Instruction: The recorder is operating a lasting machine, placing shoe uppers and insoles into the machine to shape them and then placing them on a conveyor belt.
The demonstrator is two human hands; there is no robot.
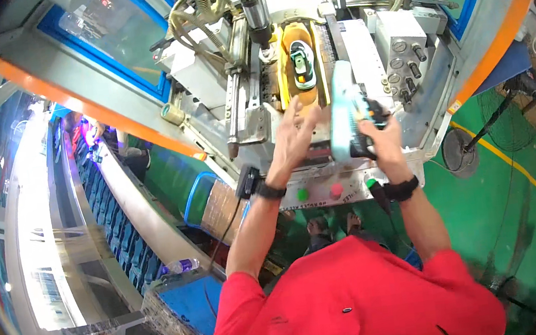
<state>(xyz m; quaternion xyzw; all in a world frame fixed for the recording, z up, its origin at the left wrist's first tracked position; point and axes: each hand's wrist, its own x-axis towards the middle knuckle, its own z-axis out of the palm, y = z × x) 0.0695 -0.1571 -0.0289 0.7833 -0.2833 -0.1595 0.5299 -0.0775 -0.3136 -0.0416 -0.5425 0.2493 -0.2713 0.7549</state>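
Note:
My right hand (384, 143) grips a shoe (341, 115) at its dark upper, with the pale mint sole turned to the left. The shoe is tilted up on its side and slightly blurred. My left hand (292, 139) holds nothing; its fingers are spread at the near end of a yellow cradle (283, 75) in the machine. A second shoe (301, 63), dark and white with green and orange details, lies in that cradle, beyond my left fingertips. Dark bands circle both my wrists.
Green and pink buttons (335, 189) sit on the machine's front panel. Gauges and knobs (400, 63) stand right of the cradle, a metal cylinder (257, 18) above it. A conveyor (120, 219) runs along the left, near a bottle (183, 265). A fan (460, 149) stands at right.

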